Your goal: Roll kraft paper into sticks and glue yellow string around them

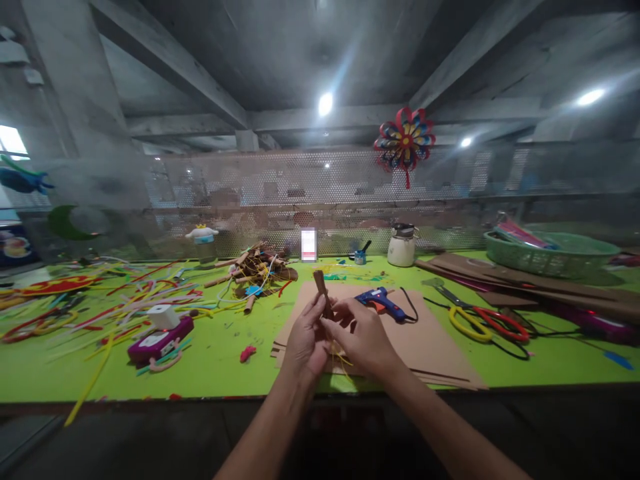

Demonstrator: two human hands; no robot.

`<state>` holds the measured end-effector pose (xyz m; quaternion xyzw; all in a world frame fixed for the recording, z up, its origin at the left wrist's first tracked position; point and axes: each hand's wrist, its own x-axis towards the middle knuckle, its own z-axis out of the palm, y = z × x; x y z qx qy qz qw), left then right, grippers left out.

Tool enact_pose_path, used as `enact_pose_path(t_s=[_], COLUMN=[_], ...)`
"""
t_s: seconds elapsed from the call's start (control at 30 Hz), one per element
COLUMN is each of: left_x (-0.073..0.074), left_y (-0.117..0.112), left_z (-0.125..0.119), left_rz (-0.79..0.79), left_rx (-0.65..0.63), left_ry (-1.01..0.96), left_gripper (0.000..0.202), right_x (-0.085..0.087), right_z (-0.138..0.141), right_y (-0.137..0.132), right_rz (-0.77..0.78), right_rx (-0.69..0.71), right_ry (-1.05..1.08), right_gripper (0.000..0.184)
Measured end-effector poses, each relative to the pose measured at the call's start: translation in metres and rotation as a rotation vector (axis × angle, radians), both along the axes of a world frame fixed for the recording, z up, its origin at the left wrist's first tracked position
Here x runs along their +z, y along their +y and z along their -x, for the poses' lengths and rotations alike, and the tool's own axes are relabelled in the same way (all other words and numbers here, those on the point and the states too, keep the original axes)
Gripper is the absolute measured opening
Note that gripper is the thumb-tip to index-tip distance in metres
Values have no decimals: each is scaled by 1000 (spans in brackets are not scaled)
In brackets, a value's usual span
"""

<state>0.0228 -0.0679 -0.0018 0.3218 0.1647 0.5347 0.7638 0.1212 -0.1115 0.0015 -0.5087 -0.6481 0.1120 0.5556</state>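
Observation:
My left hand [309,339] is closed around a thin brown roll [321,283], which looks like rolled cardboard and stands nearly upright. My right hand [361,333] is beside it, thumb and fingers pinched at the roll's lower part. Thin yellow strands [342,363] hang below the hands. Under them lie stacked sheets of brown cardboard [440,353]. A blue glue gun [383,303] rests on the cardboard just beyond my right hand. The lower end of the roll is hidden by my fingers.
Left of the sheets stand a heap of brown rolls [260,267] and a purple power strip [160,340] amid scattered coloured strips. Scissors with yellow and red handles [473,323], a white jug [402,247] and a green basket [550,257] are to the right. A phone [309,244] leans upright behind.

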Motion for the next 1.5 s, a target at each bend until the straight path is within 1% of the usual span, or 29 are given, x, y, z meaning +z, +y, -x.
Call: enact_pose_path(t_s=[0.1,0.2,0.3,0.37,0.47,0.53,0.6,0.7,0.83,0.93,1.03,1.13,1.23,1.3,1.33,1.4,1.47,1.5], left_x=[-2,-4,-3,0,5,8,9,6,-1,-4,-6,-7,-7,-6,-6,-6,-6,-5], left_y=[3,10,16,18,19,18,17,16,14,12,9,5,0,-3,-5,-8,-11,-13], left_z=[2,3,3,4,8,12,14,15,12,13,16,18,18,17,17,17,16,16], left_rz=[14,15,-8,-34,-68,-82,-97,-113,-75,-46,-63,-111,-164,-192,-202,-219,-236,-246], left_rx=[8,29,30,24,3,-21,-47,-77,-85,-85,-157,-235,-268,-283,-294,-317,-335,-339], left_ry=[9,-13,9,25,35,32,33,27,5,37,61,56,35,38,48,71,97,119], left_gripper=[21,20,17,16,14,13,15,19,20,20,23,26,25,23,23,22,20,18], right_x=[-9,-17,-25,-28,-29,-29,-28,-27,-24,-26,-31,-32,-29,-26,-25,-23,-19,-17], right_z=[3,1,0,-1,-6,-12,-19,-31,-56,-78,-97,-109,-112,-110,-107,-100,-89,-83], right_y=[1,1,-1,-3,-10,-17,-26,-41,-62,-78,-93,-103,-110,-112,-111,-105,-95,-89], right_rz=[51,142,283,364,425,446,456,471,494,559,621,572,511,524,531,513,464,447], right_rx=[-11,32,174,273,333,372,413,424,364,313,341,359,412,475,483,415,308,278], right_ry=[68,172,362,492,610,593,525,461,431,375,361,312,201,125,97,80,121,153], right_gripper=[16,18,24,24,26,32,39,43,45,44,38,35,30,26,26,28,31,32])
